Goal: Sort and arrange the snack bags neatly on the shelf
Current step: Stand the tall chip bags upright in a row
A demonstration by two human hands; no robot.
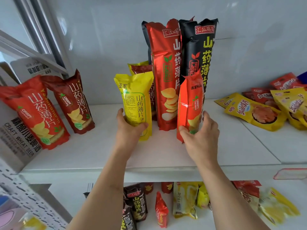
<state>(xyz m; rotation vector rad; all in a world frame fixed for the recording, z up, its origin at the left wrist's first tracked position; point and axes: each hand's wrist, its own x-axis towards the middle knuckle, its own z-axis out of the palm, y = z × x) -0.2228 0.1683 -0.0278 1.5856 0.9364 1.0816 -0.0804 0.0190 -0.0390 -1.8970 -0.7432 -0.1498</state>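
On the white shelf [93, 156] my left hand [127, 128] grips the lower part of a short yellow snack bag [136, 100] that stands upright. My right hand [201, 131] grips the base of a short orange-red snack bag [189, 100], also upright. Behind them stand a tall red bag [166, 72] and a tall black bag [199, 50] against the back wall. Another yellow bag [139, 67] is partly hidden behind the one I hold.
Two red bags [38, 113] lean at the shelf's left beside a beer carton [15, 138]. Several flat yellow and red packets [259, 112] lie at the right. The lower shelf holds several mixed bags [184, 201]. A perforated panel [25, 201] is at the lower left.
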